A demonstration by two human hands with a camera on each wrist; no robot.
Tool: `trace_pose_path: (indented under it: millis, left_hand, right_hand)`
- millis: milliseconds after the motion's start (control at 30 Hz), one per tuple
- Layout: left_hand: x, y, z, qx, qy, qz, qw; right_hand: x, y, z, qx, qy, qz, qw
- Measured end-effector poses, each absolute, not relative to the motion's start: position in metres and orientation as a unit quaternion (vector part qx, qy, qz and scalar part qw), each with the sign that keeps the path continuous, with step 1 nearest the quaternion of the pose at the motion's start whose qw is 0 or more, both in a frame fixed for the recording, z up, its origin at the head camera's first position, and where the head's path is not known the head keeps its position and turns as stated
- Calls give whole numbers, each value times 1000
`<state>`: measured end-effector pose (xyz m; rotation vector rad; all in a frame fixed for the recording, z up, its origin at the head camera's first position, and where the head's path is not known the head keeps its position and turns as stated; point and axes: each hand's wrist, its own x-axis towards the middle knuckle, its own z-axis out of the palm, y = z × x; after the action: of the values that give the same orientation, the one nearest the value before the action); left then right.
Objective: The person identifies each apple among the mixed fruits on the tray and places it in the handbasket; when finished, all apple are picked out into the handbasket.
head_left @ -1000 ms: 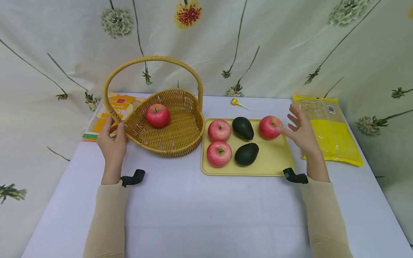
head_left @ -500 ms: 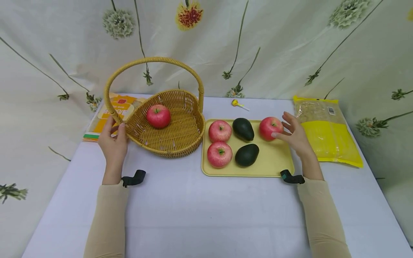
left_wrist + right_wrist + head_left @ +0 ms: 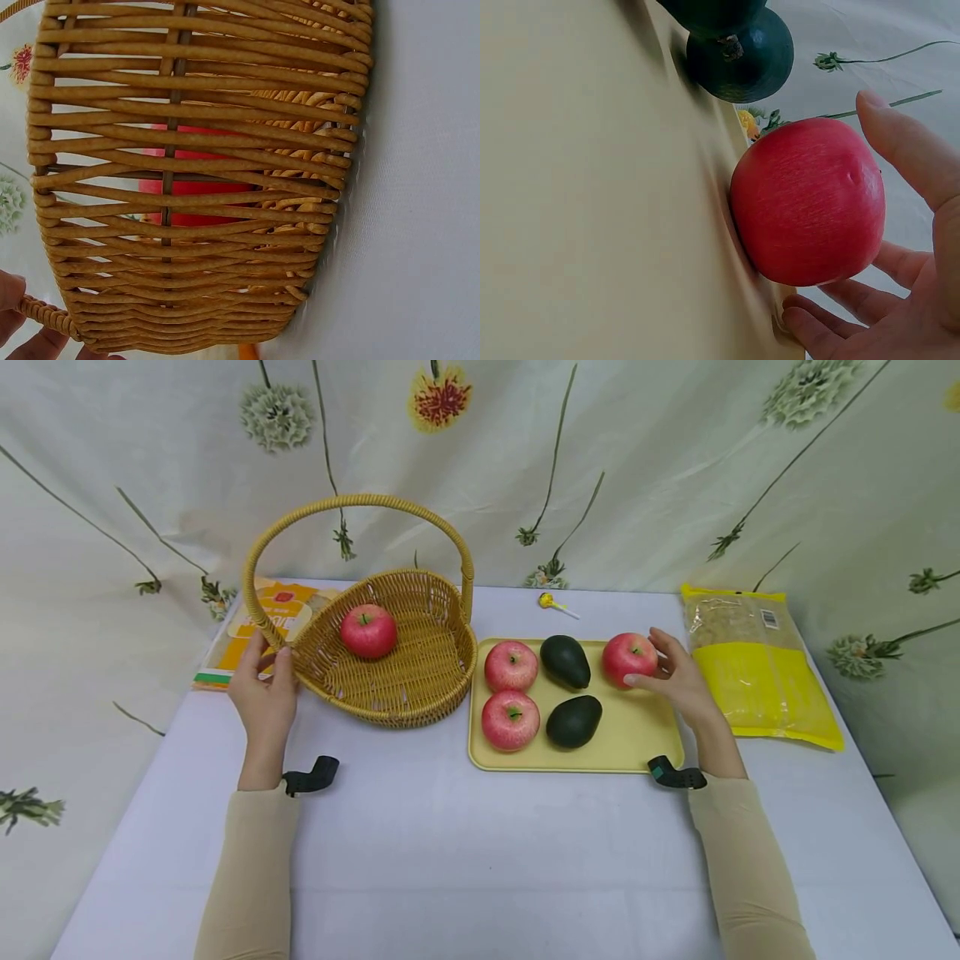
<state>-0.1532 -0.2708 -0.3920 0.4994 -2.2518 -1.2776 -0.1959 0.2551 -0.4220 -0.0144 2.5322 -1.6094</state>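
Note:
My left hand [image 3: 262, 693] grips the lower left end of the handle of a wicker basket [image 3: 442, 693]. One red apple [image 3: 368, 631] lies inside the basket; in the left wrist view its red shows through the weave. My right hand [image 3: 686, 689] is spread around the right side of another red apple [image 3: 628, 656] on a yellow tray [image 3: 637, 735]. In the right wrist view the thumb [image 3: 907, 146] stands a little off this apple, and the other fingers reach behind and below it. Two more apples [image 3: 510, 720] and two dark green avocados [image 3: 573, 721] share the tray.
Right of the tray lies a yellow and clear plastic bag [image 3: 761, 668]. Behind the tray is a lollipop [image 3: 557, 605]. An orange packet [image 3: 232, 639] lies behind my left hand, partly hidden by the basket. A flowered cloth [image 3: 637, 460] hangs at the back.
My right hand has moved left toward the rightmost apple, its fingers now around its right side. The left hand stays on the basket handle.

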Motion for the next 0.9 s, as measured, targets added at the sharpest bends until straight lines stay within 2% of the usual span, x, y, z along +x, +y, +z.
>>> trace_pose_path:
  millis: [900]
  left_hand:
    - [-153,-271,-393,179,-828,-466,255]
  right_hand:
    - [-198,255,-430,-9,839,-539,74]
